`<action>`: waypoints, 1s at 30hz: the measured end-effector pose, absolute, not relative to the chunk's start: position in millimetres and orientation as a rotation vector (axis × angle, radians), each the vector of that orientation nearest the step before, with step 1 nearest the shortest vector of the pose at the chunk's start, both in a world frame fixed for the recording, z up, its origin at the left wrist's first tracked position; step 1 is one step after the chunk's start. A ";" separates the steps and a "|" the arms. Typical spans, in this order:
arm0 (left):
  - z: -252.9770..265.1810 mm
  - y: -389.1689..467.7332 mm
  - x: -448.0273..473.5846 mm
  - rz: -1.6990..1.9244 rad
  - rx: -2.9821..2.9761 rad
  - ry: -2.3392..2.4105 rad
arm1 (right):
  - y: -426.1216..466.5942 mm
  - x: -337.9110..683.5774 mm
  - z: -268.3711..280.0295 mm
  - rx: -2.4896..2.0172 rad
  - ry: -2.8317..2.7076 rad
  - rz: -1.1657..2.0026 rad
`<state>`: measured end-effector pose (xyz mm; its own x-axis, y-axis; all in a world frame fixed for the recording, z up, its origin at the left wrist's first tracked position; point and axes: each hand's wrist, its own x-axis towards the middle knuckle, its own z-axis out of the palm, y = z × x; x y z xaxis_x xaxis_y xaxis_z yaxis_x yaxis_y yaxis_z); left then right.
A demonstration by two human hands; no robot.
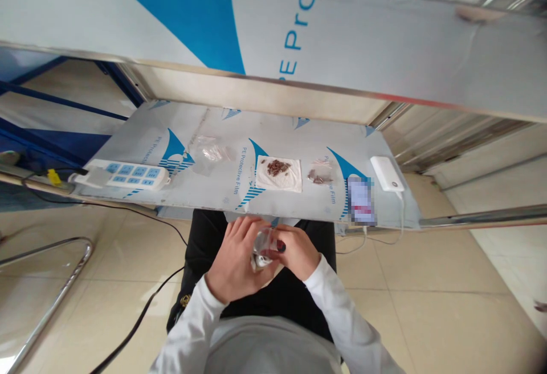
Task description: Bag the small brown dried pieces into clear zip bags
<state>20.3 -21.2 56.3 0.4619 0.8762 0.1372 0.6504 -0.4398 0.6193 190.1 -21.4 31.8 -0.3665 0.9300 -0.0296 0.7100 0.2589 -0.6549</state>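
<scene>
Above my lap, my left hand (237, 261) is curled around a small clear plastic bag (262, 242). From the other side, my right hand (296, 250) pinches the bag's edge, its fingers bent and partly hidden. A dark reddish-brown piece (281, 246) shows by the right fingertips; whether it is inside the bag cannot be told. On the shelf in front of me, a pile of small brown pieces (277, 167) lies on a white cloth or tissue (267, 182). To its right is a clear bag with brown pieces (319, 173). Clear bags (212, 150) lie to the left.
A power strip (137, 175) rests at the shelf's left end. At the right are a phone (361, 202) and a white power bank (387, 173) with cables. An upper panel (363, 49) overhangs the shelf (196, 191). A black cable (141, 317) crosses the floor.
</scene>
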 end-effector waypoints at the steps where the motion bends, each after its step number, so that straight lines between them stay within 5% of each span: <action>1: 55.6 -18.6 18.5 0.603 2.284 1.210 | -19.4 190.9 34.5 -1.520 -2.205 0.812; 11: 33.2 -10.1 24.1 0.600 2.025 1.317 | 0.8 192.2 55.2 -1.332 -2.149 0.897; 19: 12.9 -26.8 14.3 0.787 1.770 1.561 | 134.8 245.6 -15.2 -2.000 -1.845 0.501; 30: 8.1 -25.5 6.0 0.817 1.698 1.553 | 175.4 236.7 -55.1 -2.068 -2.122 0.411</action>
<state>6.0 -25.5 8.1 0.0889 0.9960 0.0010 0.5650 -0.0512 0.8235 236.7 175.4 -55.1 -0.0383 0.9958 -0.0827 0.9547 0.0121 -0.2974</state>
